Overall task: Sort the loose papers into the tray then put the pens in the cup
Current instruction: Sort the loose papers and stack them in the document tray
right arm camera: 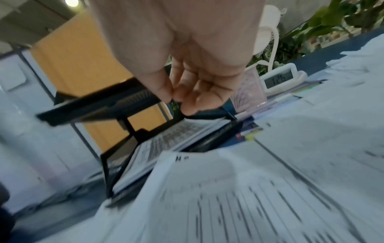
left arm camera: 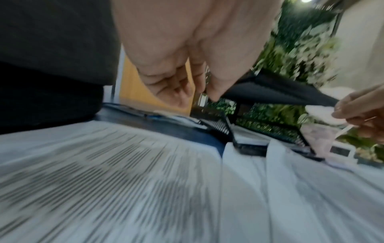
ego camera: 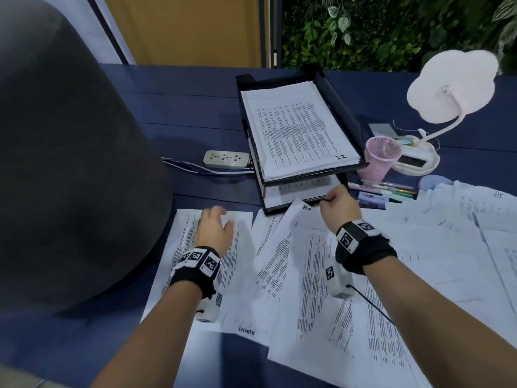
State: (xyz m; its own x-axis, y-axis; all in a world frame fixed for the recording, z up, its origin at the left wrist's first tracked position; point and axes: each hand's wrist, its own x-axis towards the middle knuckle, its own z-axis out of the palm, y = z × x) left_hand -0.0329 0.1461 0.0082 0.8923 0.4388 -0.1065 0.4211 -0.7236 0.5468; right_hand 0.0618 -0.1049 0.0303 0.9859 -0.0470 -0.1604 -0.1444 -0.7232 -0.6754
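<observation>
A black two-tier tray stands mid-table, with a stack of printed sheets in the top tier and more in the lower tier. Loose papers cover the near table. My left hand hovers low over the leftmost sheet, fingers loosely curled, holding nothing. My right hand is at the lower tier's front edge, above a sheet marked "H.P". Its thumb and fingertips are pinched together with nothing seen between them. A pink mesh cup stands right of the tray, with several pens lying in front of it.
A white cloud-shaped lamp and a small digital clock sit at the back right. A power strip with cables lies left of the tray. A big dark grey rounded object fills the left side. More papers are heaped at the right.
</observation>
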